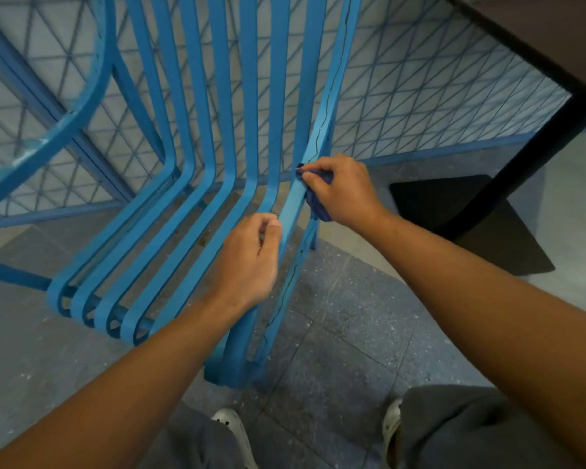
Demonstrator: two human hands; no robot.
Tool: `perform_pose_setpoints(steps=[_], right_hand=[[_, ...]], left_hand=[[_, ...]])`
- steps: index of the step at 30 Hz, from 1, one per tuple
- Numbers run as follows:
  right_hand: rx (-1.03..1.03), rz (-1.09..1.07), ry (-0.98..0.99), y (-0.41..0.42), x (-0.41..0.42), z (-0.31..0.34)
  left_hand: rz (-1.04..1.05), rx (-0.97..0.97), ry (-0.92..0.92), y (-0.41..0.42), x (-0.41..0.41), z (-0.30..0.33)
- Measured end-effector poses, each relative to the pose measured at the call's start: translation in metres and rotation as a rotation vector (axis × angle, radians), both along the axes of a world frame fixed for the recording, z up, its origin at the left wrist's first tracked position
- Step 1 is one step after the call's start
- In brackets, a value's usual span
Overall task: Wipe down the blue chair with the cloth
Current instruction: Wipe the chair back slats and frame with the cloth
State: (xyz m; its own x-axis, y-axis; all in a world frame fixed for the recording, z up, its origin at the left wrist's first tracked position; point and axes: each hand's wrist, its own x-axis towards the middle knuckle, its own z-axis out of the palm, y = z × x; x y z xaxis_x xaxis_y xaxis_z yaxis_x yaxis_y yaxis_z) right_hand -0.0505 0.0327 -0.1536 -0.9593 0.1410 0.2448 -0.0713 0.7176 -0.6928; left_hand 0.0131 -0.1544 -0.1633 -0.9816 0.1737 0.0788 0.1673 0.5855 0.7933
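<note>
Head view: a soft, limp dark-blue cloth (318,198) is bunched in the right hand (344,191) against a stiff blue metal slatted chair (197,204); the left hand (251,258), fingers curled, steadies a slat.

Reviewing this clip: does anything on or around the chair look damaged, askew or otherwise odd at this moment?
Yes. A thin dark line, perhaps a crack or a cord, wanders along the rightmost slat of the blue chair, passing where the right hand presses the cloth. The armrest at left shows pale scuffed patches.
</note>
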Motion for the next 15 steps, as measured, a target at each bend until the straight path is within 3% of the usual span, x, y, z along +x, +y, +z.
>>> perform_pose_setpoints(steps=[8, 15], right_hand=[[0.168, 0.137, -0.083, 0.000, 0.011, 0.001], [0.065, -0.038, -0.044, 0.006, -0.026, 0.013]], left_hand=[[-0.015, -0.067, -0.063, 0.020, -0.036, -0.001], [0.007, -0.008, -0.088, 0.021, -0.031, 0.001]])
